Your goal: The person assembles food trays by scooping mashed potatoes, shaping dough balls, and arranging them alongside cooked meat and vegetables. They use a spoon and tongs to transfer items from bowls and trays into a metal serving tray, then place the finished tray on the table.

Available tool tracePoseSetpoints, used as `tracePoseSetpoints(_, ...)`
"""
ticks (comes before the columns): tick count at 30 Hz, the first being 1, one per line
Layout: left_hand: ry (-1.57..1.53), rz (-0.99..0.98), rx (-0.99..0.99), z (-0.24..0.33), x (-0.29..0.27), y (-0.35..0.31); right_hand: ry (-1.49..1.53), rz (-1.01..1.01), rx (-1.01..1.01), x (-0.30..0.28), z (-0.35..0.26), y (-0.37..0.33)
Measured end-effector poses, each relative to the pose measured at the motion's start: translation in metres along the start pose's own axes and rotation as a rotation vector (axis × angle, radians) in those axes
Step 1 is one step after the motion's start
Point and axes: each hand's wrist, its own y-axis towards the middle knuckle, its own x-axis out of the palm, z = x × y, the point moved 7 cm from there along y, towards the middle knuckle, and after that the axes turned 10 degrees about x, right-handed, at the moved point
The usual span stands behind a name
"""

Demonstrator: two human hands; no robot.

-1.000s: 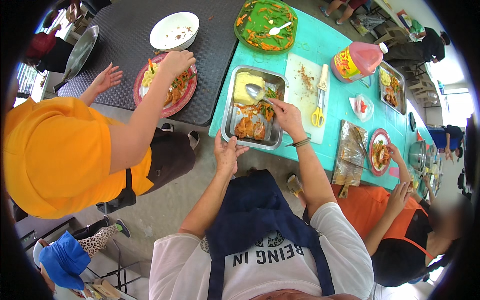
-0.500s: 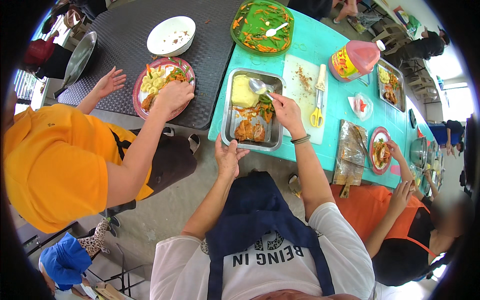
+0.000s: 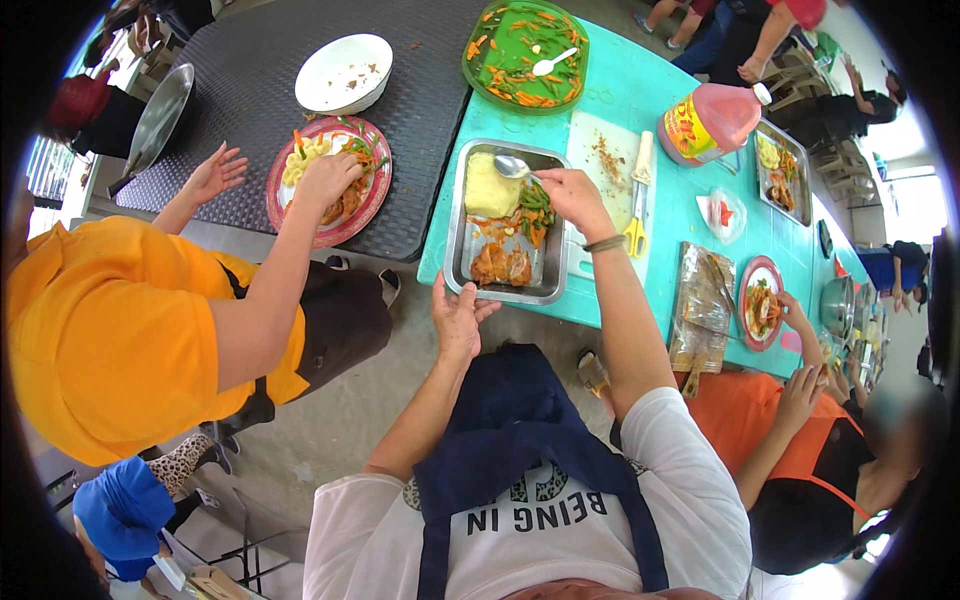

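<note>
A rectangular metal tray (image 3: 555, 275) sits at the teal table's near left edge. In it are a block of mashed potato (image 3: 488, 190), green beans with carrot strips (image 3: 535, 215) and browned pieces of meat (image 3: 497, 264). My left hand (image 3: 460, 318) grips the tray's near rim, thumb at the edge and fingers beneath. Closed around a handle, my right hand (image 3: 573, 200) holds a metal spoon (image 3: 512, 167), its bowl at the potato's upper right side.
A white cutting board (image 3: 600, 150) with crumbs, a knife (image 3: 642, 165) and yellow scissors (image 3: 636, 225) lie to the right. Beyond are a green vegetable tray (image 3: 505, 85) and a pink jug (image 3: 705, 125). Co-workers flank me; the left one's hand is over a red-rimmed plate (image 3: 335, 235).
My right hand has shifted slightly up and left with the spoon, whose bowl is now farther over the potato. At left, the co-worker's hand has moved inward over the plate.
</note>
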Motion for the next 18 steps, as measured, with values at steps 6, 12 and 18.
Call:
tracePoseSetpoints(6,-0.025,-0.017,0.006,-0.003,0.005,-0.003,0.140,-0.053,0.131,0.013,0.027,-0.004)
tracePoseSetpoints(12,-0.032,0.009,0.013,-0.005,0.001,-0.002,0.210,0.037,0.059,0.002,0.019,-0.024)
tracePoseSetpoints(18,-0.060,-0.011,0.012,-0.003,0.008,-0.003,0.162,0.120,0.035,0.021,0.025,-0.021)
